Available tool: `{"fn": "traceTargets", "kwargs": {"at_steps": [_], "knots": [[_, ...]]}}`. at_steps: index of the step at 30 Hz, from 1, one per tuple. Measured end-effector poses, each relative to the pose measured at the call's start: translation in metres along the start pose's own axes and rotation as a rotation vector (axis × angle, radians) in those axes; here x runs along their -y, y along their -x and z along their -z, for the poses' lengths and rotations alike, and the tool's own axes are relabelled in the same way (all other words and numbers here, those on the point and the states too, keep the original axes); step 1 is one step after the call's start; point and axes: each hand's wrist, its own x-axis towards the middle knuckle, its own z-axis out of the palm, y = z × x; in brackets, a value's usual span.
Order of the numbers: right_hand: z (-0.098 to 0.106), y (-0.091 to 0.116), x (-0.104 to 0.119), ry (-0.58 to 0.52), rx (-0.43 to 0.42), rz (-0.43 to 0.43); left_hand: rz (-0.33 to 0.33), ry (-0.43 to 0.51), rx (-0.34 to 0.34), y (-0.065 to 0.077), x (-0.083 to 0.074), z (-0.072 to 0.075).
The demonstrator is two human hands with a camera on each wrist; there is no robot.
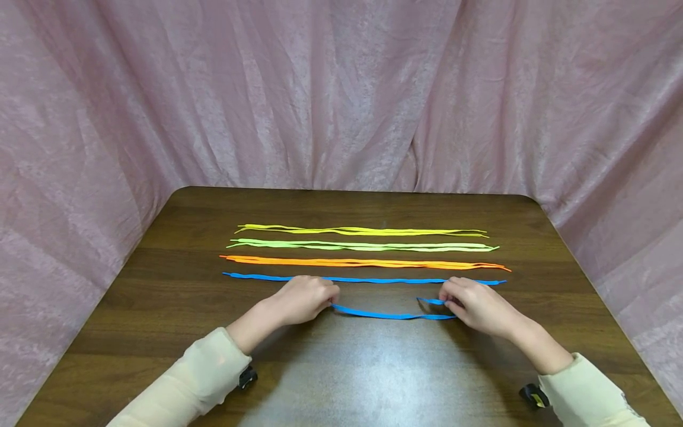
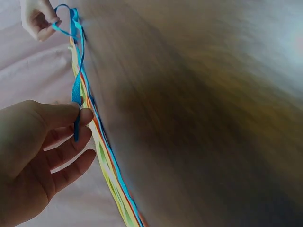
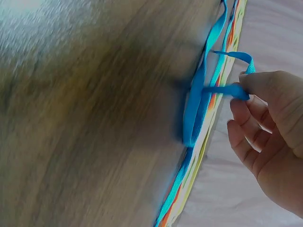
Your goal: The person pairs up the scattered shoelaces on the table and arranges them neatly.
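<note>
A blue shoelace (image 1: 373,312) stretches between the two hands in the head view, sagging a little toward the near side. My left hand (image 1: 306,298) pinches it near one end between thumb and index finger; a short tip pokes out below the fingers in the left wrist view. My right hand (image 1: 477,303) pinches the same lace near its other part, and a loose end curls out leftward from the fingers. Just beyond the hands a second blue shoelace (image 1: 373,280) lies straight across the table, partly covered by both hands.
Farther back, orange shoelaces (image 1: 363,263), light green shoelaces (image 1: 363,245) and yellow shoelaces (image 1: 363,230) lie in roughly parallel rows on the brown wooden table (image 1: 160,332). A pink curtain (image 1: 341,95) hangs behind the table and along its sides.
</note>
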Motion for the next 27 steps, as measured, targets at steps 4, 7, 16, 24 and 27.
{"fn": "traceTargets", "kwargs": {"at_steps": [4, 7, 16, 24, 27], "knots": [[0.005, 0.002, -0.004, -0.014, 0.000, -0.025, 0.039, 0.024, -0.005, 0.014, 0.009, 0.002], [0.008, 0.003, -0.008, -0.010, -0.019, -0.035, 0.067, 0.024, -0.022, 0.024, 0.015, 0.004], [0.013, 0.010, -0.019, 0.062, -0.073, -0.097, 0.169, 0.014, -0.078, 0.054, 0.036, 0.012], [0.018, 0.019, -0.030, 0.085, -0.093, -0.134, 0.315, 0.034, -0.079, 0.084, 0.056, 0.019], [0.019, 0.022, -0.034, 0.079, -0.086, -0.154, 0.353, 0.035, -0.084, 0.093, 0.064, 0.020]]}}
